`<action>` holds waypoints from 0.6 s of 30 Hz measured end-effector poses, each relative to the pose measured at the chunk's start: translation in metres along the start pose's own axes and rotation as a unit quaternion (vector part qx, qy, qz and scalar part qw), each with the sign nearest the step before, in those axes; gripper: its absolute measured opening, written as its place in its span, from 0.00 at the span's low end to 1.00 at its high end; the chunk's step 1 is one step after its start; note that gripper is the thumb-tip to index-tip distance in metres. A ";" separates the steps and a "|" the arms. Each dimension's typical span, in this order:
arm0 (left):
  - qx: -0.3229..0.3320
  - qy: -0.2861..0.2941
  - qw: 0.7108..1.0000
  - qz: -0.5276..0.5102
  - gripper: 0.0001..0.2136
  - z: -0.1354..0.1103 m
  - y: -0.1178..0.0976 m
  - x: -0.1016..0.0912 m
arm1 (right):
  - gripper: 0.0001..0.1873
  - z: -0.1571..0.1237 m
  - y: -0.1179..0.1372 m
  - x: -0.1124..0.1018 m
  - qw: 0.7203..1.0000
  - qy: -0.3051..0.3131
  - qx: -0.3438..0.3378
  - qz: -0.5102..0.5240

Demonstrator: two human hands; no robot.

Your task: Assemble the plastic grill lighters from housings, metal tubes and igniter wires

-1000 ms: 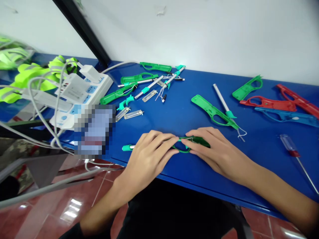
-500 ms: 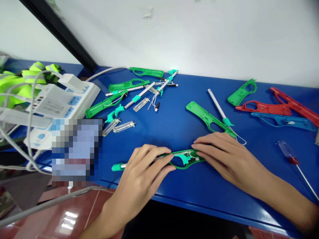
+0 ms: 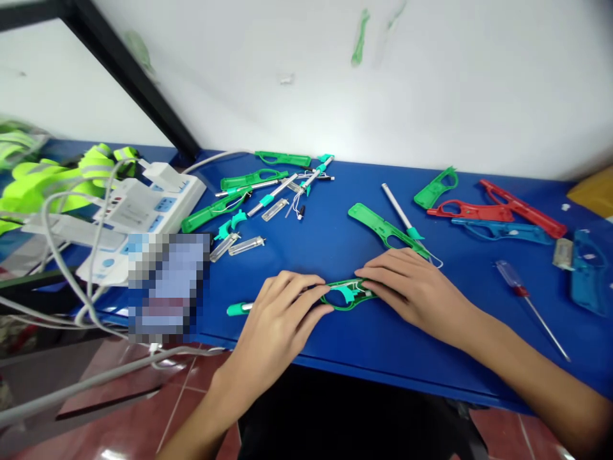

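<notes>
A green lighter shell (image 3: 354, 303) lies near the front edge of the blue table, with a teal trigger (image 3: 348, 294) and white wire inside it. A metal tube with a teal tip (image 3: 236, 309) sticks out past its left end. My left hand (image 3: 278, 313) is closed over the tube side, fingertips at the trigger opening. The handle end is under my right hand (image 3: 407, 287), whose fingers close on it and hide most of it. Just behind lie another green half shell (image 3: 371, 220) and a loose metal tube (image 3: 397, 206) with a teal collar and a wire.
Several green shells, tubes and clear fuel tanks (image 3: 246, 245) lie at the back left. A power strip (image 3: 179, 198) with cables and a blurred-out phone (image 3: 177, 281) are left. To the right are red shells (image 3: 472, 211), blue shells (image 3: 502, 230) and a screwdriver (image 3: 512, 278).
The camera view has shifted, showing more wall and more of the table's right side. Both hands stay on the lighter shell, their grip nearly the same.
</notes>
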State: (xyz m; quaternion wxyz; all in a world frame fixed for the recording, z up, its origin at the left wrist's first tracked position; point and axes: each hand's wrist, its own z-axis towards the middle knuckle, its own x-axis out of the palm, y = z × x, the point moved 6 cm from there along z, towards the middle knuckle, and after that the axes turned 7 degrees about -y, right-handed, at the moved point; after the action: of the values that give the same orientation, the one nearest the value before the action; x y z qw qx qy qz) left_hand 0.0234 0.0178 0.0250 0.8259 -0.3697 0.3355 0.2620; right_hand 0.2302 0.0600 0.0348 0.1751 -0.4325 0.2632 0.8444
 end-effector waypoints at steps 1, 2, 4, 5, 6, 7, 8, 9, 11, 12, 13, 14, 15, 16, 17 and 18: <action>0.004 -0.006 1.000 0.004 0.09 0.000 0.000 0.000 | 0.11 0.000 0.000 -0.002 1.000 -0.002 0.001 -0.007; 0.007 -0.013 1.000 0.007 0.09 0.000 0.000 -0.001 | 0.12 0.000 -0.001 -0.004 1.000 -0.008 0.003 -0.014; 0.010 -0.026 1.000 0.007 0.07 -0.002 0.000 -0.002 | 0.13 0.001 -0.004 -0.012 0.999 -0.035 0.009 -0.024; 0.011 -0.030 0.999 0.006 0.07 -0.003 -0.001 -0.002 | 0.14 0.001 -0.006 -0.016 0.998 -0.054 0.013 -0.026; 0.009 -0.030 0.999 0.005 0.07 -0.004 -0.001 -0.002 | 0.14 0.002 -0.008 -0.021 0.997 -0.074 0.018 -0.027; 0.005 -0.028 1.000 0.007 0.08 -0.005 -0.001 -0.002 | 0.14 0.002 -0.010 -0.025 0.995 -0.091 0.023 -0.028; -0.001 -0.024 1.000 0.014 0.09 -0.004 -0.001 -0.002 | 0.14 0.002 -0.012 -0.028 0.994 -0.104 0.027 -0.029; -0.010 -0.020 0.999 0.030 0.11 -0.001 0.001 -0.002 | 0.13 0.002 -0.014 -0.030 0.993 -0.113 0.030 -0.029; -0.041 -0.018 0.995 0.093 0.16 0.013 0.011 -0.006 | 0.11 0.002 -0.016 -0.030 0.992 -0.119 0.033 -0.024; -0.063 -0.020 0.988 0.138 0.18 0.024 0.018 -0.009 | 0.11 0.002 -0.017 -0.029 0.992 -0.118 0.033 -0.020; -0.089 -0.024 0.979 0.182 0.18 0.037 0.028 -0.013 | 0.10 0.002 -0.018 -0.027 0.992 -0.117 0.034 -0.016; -0.119 -0.025 0.966 0.229 0.19 0.051 0.038 -0.017 | 0.10 0.001 -0.020 -0.026 0.992 -0.117 0.036 -0.014; -0.148 -0.013 0.951 0.272 0.19 0.065 0.049 -0.019 | 0.10 0.001 -0.022 -0.024 0.992 -0.117 0.038 -0.012; -0.173 0.020 0.936 0.305 0.19 0.078 0.060 -0.018 | 0.09 0.001 -0.024 -0.024 0.992 -0.119 0.041 -0.012; -0.195 0.068 0.923 0.325 0.17 0.088 0.071 -0.015 | 0.09 0.002 -0.028 -0.025 0.991 -0.122 0.046 -0.015; -0.204 0.086 0.918 0.328 0.15 0.097 0.078 -0.012 | 0.09 0.002 -0.033 -0.028 0.990 -0.127 0.051 -0.021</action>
State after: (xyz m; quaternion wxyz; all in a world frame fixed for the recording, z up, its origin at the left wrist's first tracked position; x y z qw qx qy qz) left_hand -0.0028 0.1382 0.0490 0.5681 -0.4202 0.4469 0.5486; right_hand 0.2619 0.0852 0.0489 0.2467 -0.3180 0.2722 0.8740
